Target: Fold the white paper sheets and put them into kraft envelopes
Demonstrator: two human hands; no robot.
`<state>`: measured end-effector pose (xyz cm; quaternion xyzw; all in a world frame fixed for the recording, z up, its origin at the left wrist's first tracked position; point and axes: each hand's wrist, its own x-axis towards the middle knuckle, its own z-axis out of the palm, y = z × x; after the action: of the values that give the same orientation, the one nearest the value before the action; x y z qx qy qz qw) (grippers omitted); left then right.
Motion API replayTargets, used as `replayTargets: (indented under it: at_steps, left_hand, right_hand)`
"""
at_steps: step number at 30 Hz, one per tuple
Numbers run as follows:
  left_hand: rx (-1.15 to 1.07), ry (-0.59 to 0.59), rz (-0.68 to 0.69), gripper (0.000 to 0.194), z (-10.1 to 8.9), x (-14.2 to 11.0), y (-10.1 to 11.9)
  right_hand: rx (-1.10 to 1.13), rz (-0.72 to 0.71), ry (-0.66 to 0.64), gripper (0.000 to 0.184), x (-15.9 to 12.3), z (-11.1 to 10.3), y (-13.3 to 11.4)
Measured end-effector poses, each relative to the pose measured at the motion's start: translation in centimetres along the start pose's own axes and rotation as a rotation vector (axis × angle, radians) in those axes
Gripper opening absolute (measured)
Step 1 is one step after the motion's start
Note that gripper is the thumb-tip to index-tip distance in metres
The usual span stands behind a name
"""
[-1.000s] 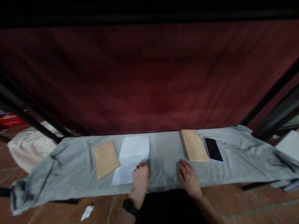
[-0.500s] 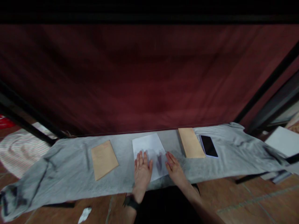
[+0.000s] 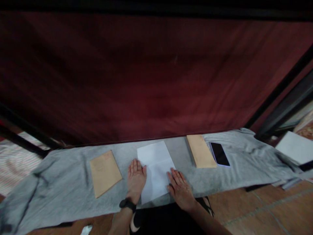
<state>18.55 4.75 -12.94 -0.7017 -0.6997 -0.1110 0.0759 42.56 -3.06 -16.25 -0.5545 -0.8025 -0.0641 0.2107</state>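
Observation:
A creased sheet of white paper (image 3: 156, 173) lies on the grey cloth (image 3: 73, 189) in front of me. My left hand (image 3: 137, 178) rests flat along the paper's left edge, fingers stretched out and holding nothing. On the other side, my right hand (image 3: 179, 187) lies with spread fingers over the paper's lower right edge. To the left is a flat brown envelope (image 3: 105, 173). A thicker brown envelope or stack of them (image 3: 201, 151) sits to the right of the paper.
A phone (image 3: 219, 154) with a dark screen and a purple edge lies beside the right-hand brown stack. Behind the cloth rises a dark red panel (image 3: 156, 81) in a black frame. A white flat object (image 3: 295, 147) stands at the far right, above a tiled floor (image 3: 264, 209).
My left hand has slid left, off the middle of the paper to its left edge. My right hand has moved slightly down along the right edge. The view has shifted a little.

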Motion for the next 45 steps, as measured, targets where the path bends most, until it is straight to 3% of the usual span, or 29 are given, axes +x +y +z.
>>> replayTargets:
  at_steps: [4, 7, 12, 17, 20, 23, 26, 29, 33, 35, 39, 45]
  left_hand:
    - [-0.138, -0.078, 0.274, 0.053, 0.3, 0.8, 3.2]
    - [-0.180, -0.122, 0.345, 0.057, 0.7, 0.1, 4.4]
    - [-0.250, -0.231, 0.484, 0.064, -0.4, -3.3, 3.0]
    - [-0.434, -0.438, 0.577, 0.085, -4.3, -7.1, 0.0]
    - [-0.601, -0.532, 0.477, 0.089, -6.5, -7.6, -2.2]
    - [-0.860, -0.502, 0.210, 0.077, -7.1, -6.3, -4.1]
    - [-1.141, -0.334, -0.093, 0.072, -6.0, -3.7, -4.9]
    - [-1.211, -0.231, -0.222, 0.072, -4.1, -0.8, -4.0]
    - [-0.989, -0.227, -0.234, 0.050, -2.2, 1.4, -1.9]
    - [-0.794, -0.192, -0.260, 0.047, -1.8, 1.7, -1.1]
    - [-0.525, -0.170, -0.291, 0.056, -1.7, 1.7, 0.0]
    - [-0.326, -0.217, -0.321, 0.062, -2.0, 2.1, 1.2]
  right_hand:
    - [0.015, -0.097, -0.056, 0.062, -0.4, -1.0, 0.4]
    - [0.047, -0.178, -0.129, 0.071, -0.9, -1.7, 1.0]
    - [0.097, -0.202, -0.162, 0.058, -1.7, -2.2, 1.6]
    - [0.278, -0.217, -0.234, 0.036, -1.3, -5.0, 1.3]
    - [0.445, -0.131, -0.291, 0.034, 0.6, -7.4, 1.8]
    - [0.581, 0.023, -0.213, 0.031, 3.7, -8.3, 3.1]
    - [0.671, 0.210, -0.074, 0.033, 7.5, -7.2, 4.5]
    - [0.693, 0.328, 0.004, 0.031, 11.3, -4.8, 5.5]
    - [0.592, 0.396, 0.025, 0.029, 14.4, -1.7, 5.8]
    - [0.489, 0.402, 0.050, 0.040, 14.6, -0.5, 5.4]
    - [0.158, 0.273, 0.063, 0.065, 12.9, 0.9, 4.1]
    - [0.067, 0.052, -0.100, 0.054, 10.0, 2.4, 1.5]
